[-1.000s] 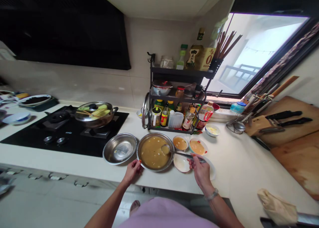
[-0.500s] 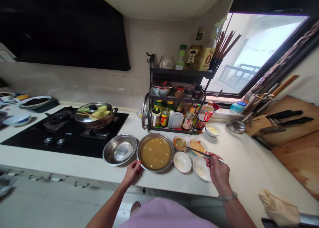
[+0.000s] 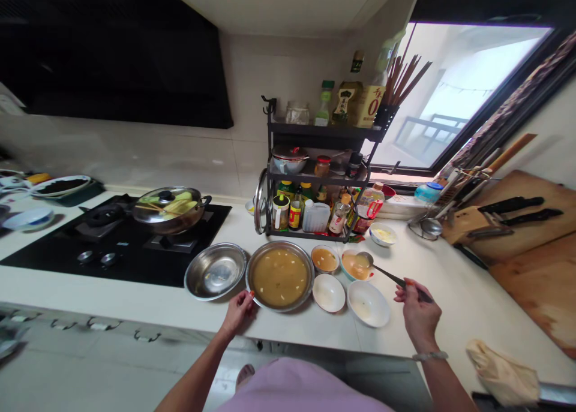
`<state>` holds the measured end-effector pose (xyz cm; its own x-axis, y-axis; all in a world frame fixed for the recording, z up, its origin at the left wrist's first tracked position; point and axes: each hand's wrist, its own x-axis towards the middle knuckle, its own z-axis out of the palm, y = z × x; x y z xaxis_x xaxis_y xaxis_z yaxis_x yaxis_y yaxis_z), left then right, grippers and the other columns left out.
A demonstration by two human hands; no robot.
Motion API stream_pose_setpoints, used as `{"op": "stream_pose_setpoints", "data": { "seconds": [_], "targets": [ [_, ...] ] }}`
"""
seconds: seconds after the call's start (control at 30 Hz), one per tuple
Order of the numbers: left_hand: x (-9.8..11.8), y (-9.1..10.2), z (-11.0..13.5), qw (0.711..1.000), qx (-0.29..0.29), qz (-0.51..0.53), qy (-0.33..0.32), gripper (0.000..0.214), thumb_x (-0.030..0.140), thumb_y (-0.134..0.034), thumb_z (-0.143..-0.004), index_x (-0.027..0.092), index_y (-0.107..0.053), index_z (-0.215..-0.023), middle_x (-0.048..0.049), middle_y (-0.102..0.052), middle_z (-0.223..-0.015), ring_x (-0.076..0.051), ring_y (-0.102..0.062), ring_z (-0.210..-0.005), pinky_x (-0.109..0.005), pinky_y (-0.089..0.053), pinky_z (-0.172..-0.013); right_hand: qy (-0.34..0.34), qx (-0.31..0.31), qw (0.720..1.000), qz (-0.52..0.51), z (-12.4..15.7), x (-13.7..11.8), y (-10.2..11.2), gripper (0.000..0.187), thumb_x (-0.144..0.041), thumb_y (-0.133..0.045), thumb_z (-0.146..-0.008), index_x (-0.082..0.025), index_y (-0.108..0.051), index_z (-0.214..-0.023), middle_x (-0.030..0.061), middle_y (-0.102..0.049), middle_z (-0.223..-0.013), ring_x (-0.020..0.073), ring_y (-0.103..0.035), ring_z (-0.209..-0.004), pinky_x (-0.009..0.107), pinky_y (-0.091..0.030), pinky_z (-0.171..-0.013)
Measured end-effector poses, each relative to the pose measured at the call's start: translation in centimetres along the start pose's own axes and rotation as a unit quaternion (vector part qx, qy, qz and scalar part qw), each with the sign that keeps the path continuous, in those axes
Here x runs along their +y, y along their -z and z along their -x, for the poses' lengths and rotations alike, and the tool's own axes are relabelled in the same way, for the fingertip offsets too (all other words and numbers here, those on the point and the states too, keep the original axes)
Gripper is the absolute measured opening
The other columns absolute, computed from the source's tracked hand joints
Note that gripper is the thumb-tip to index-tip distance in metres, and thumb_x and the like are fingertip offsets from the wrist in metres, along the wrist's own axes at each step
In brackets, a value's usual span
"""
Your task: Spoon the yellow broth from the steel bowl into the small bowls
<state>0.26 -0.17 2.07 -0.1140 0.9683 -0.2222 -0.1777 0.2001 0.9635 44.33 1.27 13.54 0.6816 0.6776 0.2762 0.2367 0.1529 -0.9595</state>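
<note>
My left hand [image 3: 238, 311] grips the near rim of a steel bowl of yellow-brown soup [image 3: 279, 275] on the white counter. In my right hand [image 3: 419, 313] is a metal ladle [image 3: 382, 269] held by its handle; its scoop hangs over the right filled small bowl [image 3: 353, 265]. A second filled small bowl [image 3: 324, 258] stands to the left of that one. Two small white bowls [image 3: 329, 292] [image 3: 368, 303] sit nearer me, with at most a trace of soup in them.
An empty steel bowl [image 3: 216, 270] lies left of the soup. A lidded pan [image 3: 168, 208] sits on the black hob [image 3: 67, 251]. A black spice rack [image 3: 315, 178] stands behind the bowls. Knives and a chopping board [image 3: 531, 232] are at the right, a cloth [image 3: 499, 373] near the edge.
My right hand has carried the ladle from the big soup bowl rightwards, over the left small bowl and on to the right small bowl. The left hand stayed on the rim.
</note>
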Motion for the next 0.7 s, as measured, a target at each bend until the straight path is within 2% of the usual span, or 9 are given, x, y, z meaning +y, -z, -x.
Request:
{"op": "stream_pose_setpoints", "data": {
  "seconds": [0.13, 0.27, 0.33, 0.4, 0.53, 0.7],
  "targets": [
    [-0.3, 0.1, -0.1, 1.0, -0.003, 0.01, 0.001, 0.053, 0.066, -0.067, -0.064, 0.018, -0.045, -0.055, 0.0064, -0.041, -0.047, -0.008, -0.039, -0.041, -0.022, -0.038, -0.04, 0.077, -0.048, 0.994, 0.055, 0.6, 0.3, 0.3, 0.047, -0.055, -0.058, -0.08, -0.013, -0.064, -0.101, 0.0019, -0.062, -0.066, 0.0135, -0.057, -0.05, 0.03, -0.053, -0.051],
    [-0.7, 0.3, -0.2, 1.0, -0.004, 0.012, -0.003, 0.052, 0.064, -0.067, -0.065, 0.018, -0.045, -0.056, 0.0058, -0.042, -0.047, -0.008, -0.039, -0.042, -0.021, -0.038, -0.04, 0.176, -0.099, 0.975, 0.096, 1.2, -0.3, 0.4, 0.038, -0.05, -0.055, -0.084, -0.016, -0.065, -0.099, 0.0057, -0.063, -0.084, 0.0146, -0.06, -0.059, 0.031, -0.055, -0.055],
    [-0.8, 0.3, -0.3, 1.0, -0.004, 0.011, -0.004, 0.052, 0.064, -0.066, -0.066, 0.018, -0.045, -0.056, 0.0058, -0.042, -0.048, -0.008, -0.039, -0.042, -0.021, -0.038, -0.04, 0.195, -0.113, 0.97, 0.094, 1.6, -0.9, 0.1, 0.034, -0.047, -0.055, -0.085, -0.017, -0.066, -0.099, 0.0063, -0.063, -0.087, 0.0151, -0.061, -0.062, 0.031, -0.055, -0.056],
    [-0.8, 0.3, -0.3, 1.0, -0.004, 0.009, -0.005, 0.052, 0.065, -0.066, -0.066, 0.018, -0.045, -0.056, 0.0061, -0.042, -0.047, -0.008, -0.039, -0.042, -0.021, -0.038, -0.04, 0.169, -0.11, 0.977, 0.063, 2.3, -1.7, -0.5, 0.034, -0.046, -0.056, -0.086, -0.017, -0.065, -0.1, 0.0055, -0.064, -0.083, 0.0147, -0.059, -0.059, 0.031, -0.054, -0.055],
    [-0.5, 0.2, -0.2, 1.0, -0.003, 0.009, -0.005, 0.052, 0.065, -0.066, -0.065, 0.018, -0.044, -0.056, 0.0065, -0.04, -0.047, -0.008, -0.038, -0.042, -0.021, -0.037, -0.04, 0.063, -0.114, 0.991, -0.019, 4.2, -3.0, -2.8, 0.037, -0.047, -0.057, -0.085, -0.014, -0.063, -0.099, 0.0021, -0.062, -0.065, 0.0142, -0.056, -0.049, 0.029, -0.051, -0.047],
    [-0.1, 0.0, 0.0, 1.0, 0.0, 0.005, -0.003, 0.054, 0.067, -0.066, -0.063, 0.019, -0.044, -0.055, 0.0067, -0.04, -0.047, -0.008, -0.039, -0.042, -0.022, -0.037, -0.041, 0.015, -0.223, 0.973, -0.057, 7.5, -3.3, -5.9, 0.036, -0.049, -0.06, -0.081, -0.017, -0.066, -0.095, 0.0003, -0.06, -0.058, 0.0149, -0.056, -0.047, 0.029, -0.05, -0.046]
  ]
}}
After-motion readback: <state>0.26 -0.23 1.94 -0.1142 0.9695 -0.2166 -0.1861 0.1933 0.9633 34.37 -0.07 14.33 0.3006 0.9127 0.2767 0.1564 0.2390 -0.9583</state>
